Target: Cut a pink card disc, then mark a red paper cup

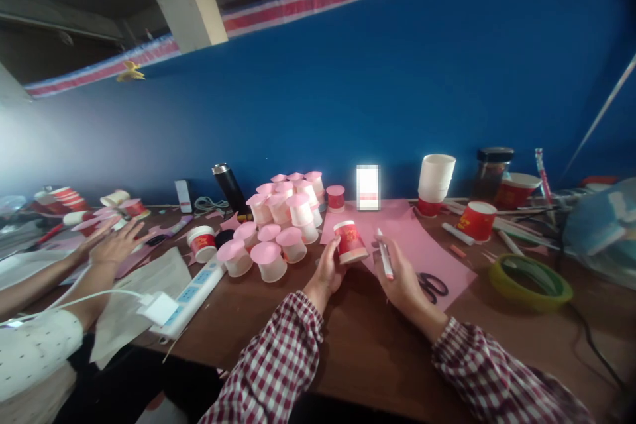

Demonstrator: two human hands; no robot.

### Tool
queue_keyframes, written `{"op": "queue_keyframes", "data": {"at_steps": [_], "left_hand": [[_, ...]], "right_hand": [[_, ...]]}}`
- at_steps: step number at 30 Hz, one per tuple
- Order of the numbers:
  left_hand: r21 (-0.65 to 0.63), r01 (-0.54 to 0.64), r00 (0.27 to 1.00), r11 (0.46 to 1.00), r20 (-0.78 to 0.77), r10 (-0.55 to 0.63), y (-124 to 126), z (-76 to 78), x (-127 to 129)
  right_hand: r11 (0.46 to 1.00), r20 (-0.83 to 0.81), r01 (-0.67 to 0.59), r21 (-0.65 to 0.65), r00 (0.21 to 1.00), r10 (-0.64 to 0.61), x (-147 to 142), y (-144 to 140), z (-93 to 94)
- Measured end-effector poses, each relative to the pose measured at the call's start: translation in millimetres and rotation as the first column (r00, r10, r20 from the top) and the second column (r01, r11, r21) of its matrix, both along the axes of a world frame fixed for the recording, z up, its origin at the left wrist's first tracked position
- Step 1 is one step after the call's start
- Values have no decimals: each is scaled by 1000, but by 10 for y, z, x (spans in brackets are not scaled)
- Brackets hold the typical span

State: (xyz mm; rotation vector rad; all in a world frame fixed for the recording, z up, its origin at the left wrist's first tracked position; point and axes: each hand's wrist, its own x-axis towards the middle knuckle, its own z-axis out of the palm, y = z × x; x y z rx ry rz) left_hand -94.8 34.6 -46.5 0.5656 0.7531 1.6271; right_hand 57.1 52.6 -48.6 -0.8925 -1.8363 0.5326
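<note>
My left hand (325, 273) is wrapped round a red paper cup (350, 243) with gold print, held a little above the table and slightly tilted. To its right, my right hand (400, 276) grips a white marker pen (384, 258) that slants beside the cup without touching it. Beneath my hands lies a large sheet of pink paper (397, 218). Black-handled scissors (431, 287) rest on it, partly hidden by my right hand. Just left of the held cup stand several white cups (271, 268) topped with pink paper discs.
A yellow-green tape roll (529, 283), a red cup (476, 220) and a stack of white cups (436, 175) stand on the right. A power strip (191, 298) with a plugged-in white charger (158, 310) lies left. Beyond it are a co-worker's hands (116, 242). A blue wall (318, 93) rises behind.
</note>
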Motion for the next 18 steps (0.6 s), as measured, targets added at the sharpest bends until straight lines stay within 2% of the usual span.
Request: {"op": "queue_keyframes", "data": {"at_steps": [7, 18], "left_hand": [[-15, -5, 1000, 1000, -21, 5, 19, -41, -17], [-6, 33, 998, 999, 51, -32, 6, -8, 10]], "right_hand": [[1000, 41, 1, -29, 999, 0, 2, -5, -4], [998, 110, -47, -28, 993, 50, 13, 26, -75]]}}
